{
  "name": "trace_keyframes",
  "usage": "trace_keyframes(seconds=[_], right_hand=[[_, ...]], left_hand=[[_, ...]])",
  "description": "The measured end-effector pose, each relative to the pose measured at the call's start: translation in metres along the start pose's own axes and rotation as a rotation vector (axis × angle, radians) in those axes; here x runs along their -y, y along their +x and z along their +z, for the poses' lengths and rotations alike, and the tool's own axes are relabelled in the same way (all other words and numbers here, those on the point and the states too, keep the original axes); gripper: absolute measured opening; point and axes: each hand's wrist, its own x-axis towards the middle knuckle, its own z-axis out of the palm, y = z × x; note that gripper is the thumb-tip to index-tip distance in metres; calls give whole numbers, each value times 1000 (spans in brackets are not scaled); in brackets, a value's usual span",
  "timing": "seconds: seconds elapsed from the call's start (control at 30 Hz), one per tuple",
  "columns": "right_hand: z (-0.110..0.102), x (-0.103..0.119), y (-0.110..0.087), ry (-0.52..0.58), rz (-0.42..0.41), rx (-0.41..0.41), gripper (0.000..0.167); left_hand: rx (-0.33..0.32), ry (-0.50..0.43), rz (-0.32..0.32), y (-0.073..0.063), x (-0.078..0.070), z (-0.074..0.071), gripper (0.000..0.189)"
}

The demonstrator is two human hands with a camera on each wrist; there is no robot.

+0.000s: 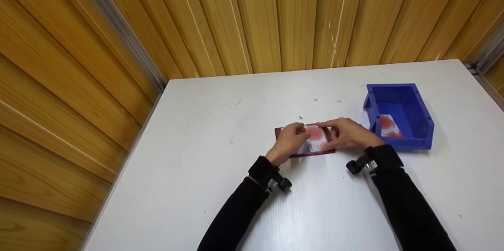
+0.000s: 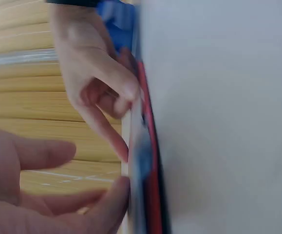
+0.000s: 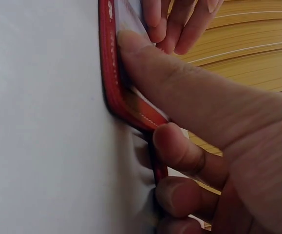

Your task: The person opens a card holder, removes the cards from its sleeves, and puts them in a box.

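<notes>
A dark red wallet (image 1: 278, 132) with pale stitching lies unfolded on the white table. On its right half is a white card (image 1: 316, 141) with pinkish-red circles, partly covered by fingers. My right hand (image 1: 350, 132) grips the wallet's right end; in the right wrist view its thumb (image 3: 155, 68) presses near the card while the other fingers curl at the outer edge. Over the wallet's middle is my left hand (image 1: 289, 143). In the left wrist view its thumb (image 2: 48, 153) stands apart from the fingers, and one fingertip touches the flat surface.
A blue plastic bin (image 1: 425, 115) stands to the right, behind my right wrist. Inside it lies another card (image 1: 389, 125) with red circles. Wood-patterned walls (image 1: 256, 19) border the white table (image 1: 177, 144) at the back and left.
</notes>
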Motion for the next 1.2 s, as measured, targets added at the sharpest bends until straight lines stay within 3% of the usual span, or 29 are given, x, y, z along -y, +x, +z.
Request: trace_keyframes(seconds=[0.13,0.27,0.4,0.53,0.77,0.87,1.2], right_hand=[[1,-1,1,10,6,-3,82],[1,-3,1,11,-8,-13,81],[0,-3,0,10,-20,-19,80],[1,-3,0,4,-17,-10,80],[1,-2,0,28,10,-2,80],[1,-2,1,34,13,9,78],[1,-4,0,42,8,5,79]], left_hand=[[-12,-251,-84,3,0,-2,42],[50,-457,-119,6,1,-3,26],[92,-486,-161,7,1,-4,16],[115,-466,-209,8,4,-8,24],[161,-618,-267,11,13,-14,31],[143,-534,-243,13,16,-13,27],[8,-37,-111,11,9,0,21]])
